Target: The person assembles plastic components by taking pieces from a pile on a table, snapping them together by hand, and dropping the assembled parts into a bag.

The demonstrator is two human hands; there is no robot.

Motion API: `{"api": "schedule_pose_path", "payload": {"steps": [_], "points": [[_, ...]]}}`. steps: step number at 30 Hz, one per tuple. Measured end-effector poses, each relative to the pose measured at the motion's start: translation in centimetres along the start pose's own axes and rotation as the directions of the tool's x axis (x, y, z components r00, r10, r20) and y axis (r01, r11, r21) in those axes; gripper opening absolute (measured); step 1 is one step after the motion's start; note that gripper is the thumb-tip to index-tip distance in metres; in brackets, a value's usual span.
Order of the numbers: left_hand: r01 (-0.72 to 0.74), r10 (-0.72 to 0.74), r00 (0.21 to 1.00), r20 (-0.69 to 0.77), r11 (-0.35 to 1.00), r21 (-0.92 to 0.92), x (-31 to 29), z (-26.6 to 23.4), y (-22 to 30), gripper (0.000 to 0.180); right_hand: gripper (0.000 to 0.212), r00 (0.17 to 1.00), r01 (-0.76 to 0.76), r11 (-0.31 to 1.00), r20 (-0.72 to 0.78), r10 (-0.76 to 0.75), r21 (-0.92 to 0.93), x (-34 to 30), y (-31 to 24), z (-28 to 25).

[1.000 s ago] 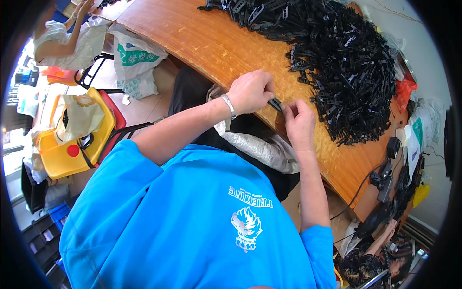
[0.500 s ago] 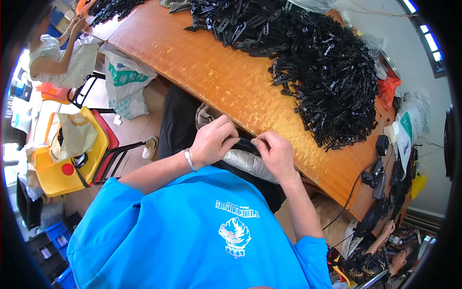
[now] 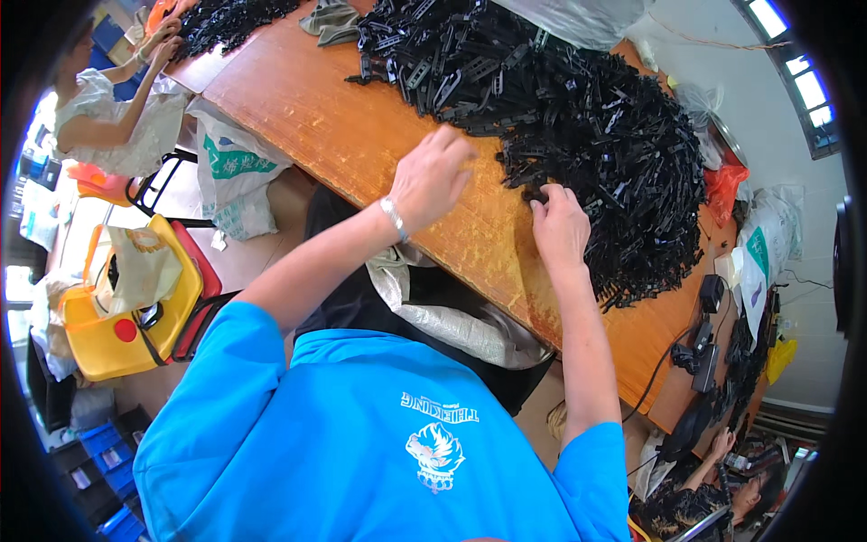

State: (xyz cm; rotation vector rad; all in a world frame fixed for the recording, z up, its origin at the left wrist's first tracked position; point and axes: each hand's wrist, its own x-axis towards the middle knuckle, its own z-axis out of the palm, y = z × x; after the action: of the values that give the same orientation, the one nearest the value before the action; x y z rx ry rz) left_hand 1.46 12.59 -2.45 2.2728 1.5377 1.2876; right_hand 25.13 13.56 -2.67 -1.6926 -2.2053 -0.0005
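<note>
A large heap of small black plastic clip-like pieces (image 3: pixel 623 163) lies on the wooden table (image 3: pixel 307 117) in front of me. My right hand (image 3: pixel 562 228) is at the heap's near edge, its thumb and fingers closed round what looks like one black piece, mostly hidden by the fingertips. My left hand (image 3: pixel 432 179) hovers over bare wood left of the heap, slightly blurred, with thumb and fingers apart and nothing visible between them. Below the table edge, an open silvery-white sack (image 3: pixel 461 332) lies by my lap.
A grey cloth (image 3: pixel 331 22) lies at the table's far side. Cables and a black power adapter (image 3: pixel 707 352) are at the right end. To the left stand a yellow chair (image 3: pixel 113 339) and a white printed sack (image 3: pixel 235 167). Other people sit at far left and lower right.
Both hands have come up from the table's near edge, where they were close together, and moved apart over the table. The right hand has reached the heap; the sack below is more exposed.
</note>
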Motion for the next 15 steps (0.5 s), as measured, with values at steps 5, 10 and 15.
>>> {"api": "schedule_pose_path", "payload": {"steps": [5,10,15], "points": [[0.038,-0.04,0.999,0.02,0.992,0.121,4.2,3.7,-3.1,0.023,0.019,0.998,-0.033,0.976,-0.045,0.043,0.217,-0.8,-0.9,-0.3],[0.065,-0.109,0.983,0.15,0.96,0.271,5.2,4.8,-3.2,0.019,0.017,0.999,0.048,0.95,-0.032,-0.04,0.308,-1.5,-1.0,-0.9],[0.093,-0.123,0.982,0.143,0.975,0.202,4.1,4.2,-3.3,0.013,0.018,0.99,-0.1,0.885,-0.044,0.134,0.454,-1.6,-1.3,-1.8]]}}
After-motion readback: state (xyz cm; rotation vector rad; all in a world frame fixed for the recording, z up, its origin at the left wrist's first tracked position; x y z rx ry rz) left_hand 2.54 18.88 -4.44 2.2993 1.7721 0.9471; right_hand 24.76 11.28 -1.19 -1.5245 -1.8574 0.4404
